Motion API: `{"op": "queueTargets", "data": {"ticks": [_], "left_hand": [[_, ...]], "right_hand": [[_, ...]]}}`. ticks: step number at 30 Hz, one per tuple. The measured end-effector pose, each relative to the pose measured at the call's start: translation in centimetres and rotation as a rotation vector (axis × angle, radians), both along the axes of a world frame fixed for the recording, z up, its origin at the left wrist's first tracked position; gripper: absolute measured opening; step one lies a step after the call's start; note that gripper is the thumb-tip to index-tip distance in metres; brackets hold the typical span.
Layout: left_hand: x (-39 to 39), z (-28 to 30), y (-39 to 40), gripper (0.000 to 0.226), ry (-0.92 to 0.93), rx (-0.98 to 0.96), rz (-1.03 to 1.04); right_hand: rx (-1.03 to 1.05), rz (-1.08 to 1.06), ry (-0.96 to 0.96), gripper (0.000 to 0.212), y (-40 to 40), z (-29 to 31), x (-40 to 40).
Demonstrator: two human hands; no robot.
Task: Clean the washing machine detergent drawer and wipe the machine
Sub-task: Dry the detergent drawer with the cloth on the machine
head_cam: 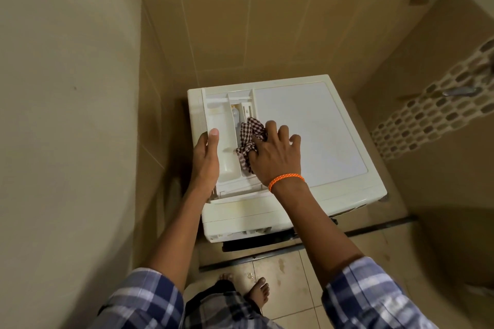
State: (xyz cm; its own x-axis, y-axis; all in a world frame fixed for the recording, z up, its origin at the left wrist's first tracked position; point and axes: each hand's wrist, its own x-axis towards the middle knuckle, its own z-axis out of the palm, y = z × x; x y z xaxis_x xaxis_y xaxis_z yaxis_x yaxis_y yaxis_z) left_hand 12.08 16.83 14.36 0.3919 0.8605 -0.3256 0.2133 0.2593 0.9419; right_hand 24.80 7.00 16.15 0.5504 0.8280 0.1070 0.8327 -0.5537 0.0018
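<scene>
A white washing machine (315, 131) stands in a tiled corner, seen from above. The cream detergent drawer (222, 120) lies on its top at the left, compartments facing up. My left hand (205, 160) grips the drawer's left edge, thumb over the rim. My right hand (275, 155), with an orange band at the wrist, holds a brown-and-white checked cloth (248, 139) and presses it into the drawer's right compartment. Part of the cloth is hidden under my fingers.
Beige tiled walls close in at the left (66, 115) and behind the machine (240, 35). A mosaic strip with a metal tap (458, 91) runs along the right wall. My bare feet (259, 291) stand on the floor tiles in front of a dark threshold rail (267, 256).
</scene>
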Motion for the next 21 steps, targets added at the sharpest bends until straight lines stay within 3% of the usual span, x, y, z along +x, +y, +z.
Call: {"op": "queueTargets", "data": {"ticks": [9, 11, 21], "left_hand": [[-0.1, 1.0, 0.3, 0.039, 0.027, 0.063, 0.032], [-0.4, 1.6, 0.4, 0.032, 0.074, 0.091, -0.015], [-0.1, 0.1, -1.4, 0.038, 0.067, 0.053, -0.017]], "right_hand": [[-0.115, 0.015, 0.444, 0.033, -1.9, 0.0, 0.2], [-0.124, 0.017, 0.502, 0.03, -2.6, -0.3, -0.4], [-0.045, 0.041, 0.268, 0.024, -3.1, -0.9, -0.3]]}}
